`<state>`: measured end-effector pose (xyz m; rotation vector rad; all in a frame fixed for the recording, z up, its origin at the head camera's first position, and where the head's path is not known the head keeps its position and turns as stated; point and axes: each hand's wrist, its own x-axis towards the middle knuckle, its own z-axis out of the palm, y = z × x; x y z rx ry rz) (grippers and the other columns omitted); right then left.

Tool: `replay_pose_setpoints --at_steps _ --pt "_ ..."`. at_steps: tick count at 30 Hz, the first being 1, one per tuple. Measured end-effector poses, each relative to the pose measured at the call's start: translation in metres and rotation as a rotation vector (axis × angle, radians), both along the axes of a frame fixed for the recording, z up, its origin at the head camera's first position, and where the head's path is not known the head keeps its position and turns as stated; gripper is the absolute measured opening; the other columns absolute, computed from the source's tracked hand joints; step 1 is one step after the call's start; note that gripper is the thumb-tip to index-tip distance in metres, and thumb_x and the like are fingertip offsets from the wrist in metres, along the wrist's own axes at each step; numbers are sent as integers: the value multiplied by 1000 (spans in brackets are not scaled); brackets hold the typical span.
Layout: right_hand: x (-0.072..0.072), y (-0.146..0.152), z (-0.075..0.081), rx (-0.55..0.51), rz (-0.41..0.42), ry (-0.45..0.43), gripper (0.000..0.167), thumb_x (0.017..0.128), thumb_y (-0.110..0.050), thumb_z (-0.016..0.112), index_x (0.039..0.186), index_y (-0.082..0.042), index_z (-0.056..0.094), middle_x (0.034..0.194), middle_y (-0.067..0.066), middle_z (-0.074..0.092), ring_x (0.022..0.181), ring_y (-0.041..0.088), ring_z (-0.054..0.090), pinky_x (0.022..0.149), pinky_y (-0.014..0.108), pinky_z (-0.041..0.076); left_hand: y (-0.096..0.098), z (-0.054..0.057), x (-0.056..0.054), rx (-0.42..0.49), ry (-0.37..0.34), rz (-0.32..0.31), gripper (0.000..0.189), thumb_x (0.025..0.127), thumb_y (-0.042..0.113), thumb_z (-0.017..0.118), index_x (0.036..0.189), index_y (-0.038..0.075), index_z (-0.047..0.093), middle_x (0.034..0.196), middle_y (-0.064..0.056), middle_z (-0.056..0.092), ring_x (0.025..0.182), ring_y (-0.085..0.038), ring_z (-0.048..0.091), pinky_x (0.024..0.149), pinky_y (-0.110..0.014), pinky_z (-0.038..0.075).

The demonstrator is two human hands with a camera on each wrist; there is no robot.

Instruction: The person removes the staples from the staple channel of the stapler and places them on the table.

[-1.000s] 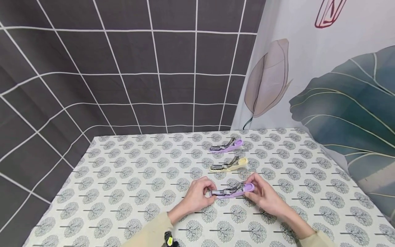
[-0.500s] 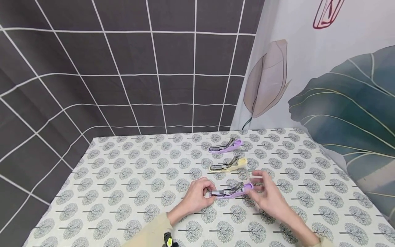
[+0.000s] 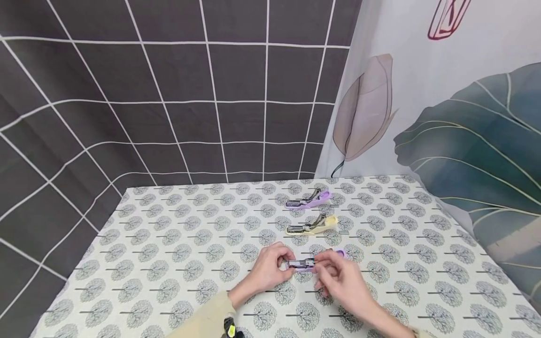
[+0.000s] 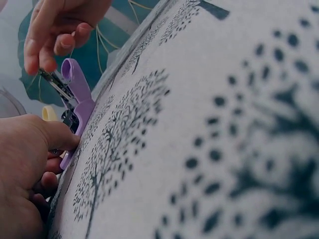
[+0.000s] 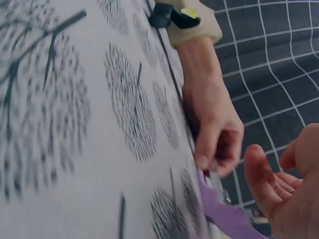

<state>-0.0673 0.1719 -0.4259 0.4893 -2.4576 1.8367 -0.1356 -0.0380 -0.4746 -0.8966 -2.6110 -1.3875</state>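
Note:
A purple stapler [image 3: 301,265] with an exposed metal mechanism lies on the patterned cloth. My left hand [image 3: 271,270] pinches its left end between thumb and fingers. Over its middle and right part is my right hand [image 3: 340,279], fingers bent, covering much of the metal arm. In the left wrist view the stapler's purple body [image 4: 82,104] has its metal arm tilted up, with right-hand fingertips right at the arm's end. The right wrist view shows the right thumb and fingers [image 5: 259,174] beside the purple body [image 5: 224,214]; I cannot tell if they grip anything.
Behind lie a yellow stapler [image 3: 313,226] and another purple stapler [image 3: 308,200], both with metal arms raised. Small grey strips, one by the yellow stapler [image 3: 344,232], lie to their right. Dark gridded cloth [image 3: 236,117] hangs behind the table [image 3: 169,263].
My right hand left the stapler's right end, opened its fingers, then moved left over the stapler's middle. The left hand keeps its hold, and the stapler stays in place.

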Motion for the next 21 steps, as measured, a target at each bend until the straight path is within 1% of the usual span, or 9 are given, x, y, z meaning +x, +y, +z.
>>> replay_pose_setpoints --at_steps 3,7,9,12,15,21 --pt "-2 -5 -3 1 55 -121 29 95 2 59 122 14 53 91 17 68 60 22 66 49 34 55 0 0 -1 2 3 -2 23 71 2 83 85 13 70 78 9 57 59 1 40 56 -18 37" --pt "-5 -9 -10 -24 105 -218 38 95 2 58 127 18 46 93 18 68 60 22 66 49 36 56 0 0 -1 -1 5 -3 23 70 1 83 85 14 69 79 9 57 59 1 40 56 -18 37" --pt "-6 -11 -13 -22 112 -240 41 95 2 58 129 20 43 93 17 68 59 22 66 49 36 55 0 -1 0 -3 3 -3 23 71 2 83 85 14 69 79 9 56 59 1 40 55 -18 37" --pt "-7 -14 -15 -9 119 -247 42 95 2 58 130 21 43 92 16 68 58 22 66 48 35 55 0 -2 0 -7 2 0 23 71 2 83 85 14 69 79 9 56 59 1 40 56 -18 37" --pt "-8 -17 -15 7 124 -250 42 95 2 58 130 20 43 91 14 68 57 22 66 47 35 55 0 -2 0 -10 1 1 23 71 2 83 85 14 69 78 9 56 60 1 40 56 -18 36" --pt "-9 -20 -14 0 122 -280 48 95 2 58 133 24 39 89 13 67 58 24 65 46 36 54 0 -2 -1 -8 -4 -1 23 71 3 83 85 15 69 79 10 55 60 1 40 56 -18 37"
